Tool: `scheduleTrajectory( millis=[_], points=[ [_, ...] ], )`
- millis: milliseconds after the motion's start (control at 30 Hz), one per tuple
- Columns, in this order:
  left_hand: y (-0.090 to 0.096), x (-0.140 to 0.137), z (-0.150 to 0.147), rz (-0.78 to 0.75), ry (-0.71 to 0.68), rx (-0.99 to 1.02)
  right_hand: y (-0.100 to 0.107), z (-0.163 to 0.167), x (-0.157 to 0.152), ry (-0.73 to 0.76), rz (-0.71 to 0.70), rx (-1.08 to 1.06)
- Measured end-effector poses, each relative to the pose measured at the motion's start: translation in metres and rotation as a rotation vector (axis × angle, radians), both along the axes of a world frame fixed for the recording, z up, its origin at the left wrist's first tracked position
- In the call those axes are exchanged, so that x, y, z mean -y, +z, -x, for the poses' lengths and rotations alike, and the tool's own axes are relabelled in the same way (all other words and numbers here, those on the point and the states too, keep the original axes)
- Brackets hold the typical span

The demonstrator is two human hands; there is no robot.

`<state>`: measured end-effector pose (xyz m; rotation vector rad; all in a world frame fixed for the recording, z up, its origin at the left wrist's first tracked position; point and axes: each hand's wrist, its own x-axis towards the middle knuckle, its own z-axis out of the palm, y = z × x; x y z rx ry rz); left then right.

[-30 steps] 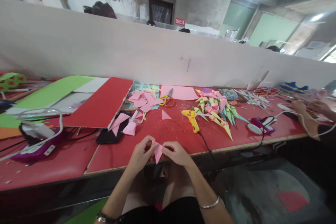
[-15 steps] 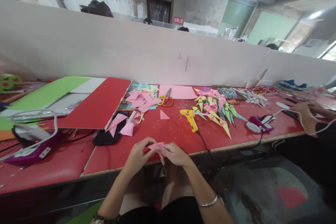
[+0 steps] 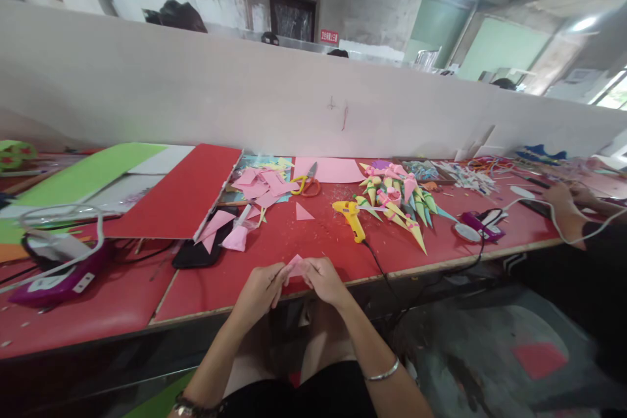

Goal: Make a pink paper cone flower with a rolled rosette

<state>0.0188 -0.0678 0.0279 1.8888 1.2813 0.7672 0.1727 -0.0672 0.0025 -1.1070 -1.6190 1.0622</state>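
Observation:
A small pink foam sheet piece (image 3: 296, 266) is pinched between my two hands, over the front edge of the red table (image 3: 274, 245). My left hand (image 3: 261, 287) grips its left side and my right hand (image 3: 324, 279) its right side, so the piece peaks upward between them. Just beyond lies a loose pink triangle (image 3: 304, 211). To the right of it rests a yellow glue gun (image 3: 351, 219), its nozzle towards a pile of yellow, green and pink cones (image 3: 396, 199). Scissors (image 3: 306, 184) with yellow and orange handles lie farther back.
Pink pieces (image 3: 262, 184) are heaped back left, near a large red sheet (image 3: 179, 199) and a black phone (image 3: 198, 253). Purple power strips (image 3: 482, 227) with cables stand at both sides. A co-worker's hands (image 3: 563, 199) are at the far right. A white partition (image 3: 274, 98) runs behind.
The pink piece has turned from lying nearly flat to a raised peak between my fingers. My hands stay close together, and the view has shifted slightly.

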Motion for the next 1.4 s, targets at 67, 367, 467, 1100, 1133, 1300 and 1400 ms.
scheduleTrajectory(
  millis=[67,367,467,1100,1133,1300,1400],
  points=[
    [-0.001,0.000,-0.002,0.015,0.007,0.016,0.001,-0.002,-0.001,0.022,0.004,-0.013],
    [-0.005,-0.003,-0.007,0.015,0.022,0.030,0.000,0.000,-0.005,0.002,0.019,-0.033],
    [-0.007,-0.005,-0.007,0.030,-0.001,0.025,0.001,0.002,-0.004,-0.096,-0.031,-0.019],
    [-0.010,-0.008,-0.007,0.050,0.012,0.024,0.003,0.004,-0.008,-0.067,-0.005,-0.130],
    [-0.010,-0.008,-0.007,0.046,0.016,0.025,0.003,0.003,-0.008,-0.061,-0.002,-0.136],
    [-0.009,-0.011,-0.008,0.003,0.032,0.027,0.000,0.002,-0.010,-0.009,0.045,-0.183],
    [-0.006,-0.013,-0.011,-0.024,0.025,0.036,-0.001,0.002,-0.013,0.015,0.058,-0.212]
  ],
)
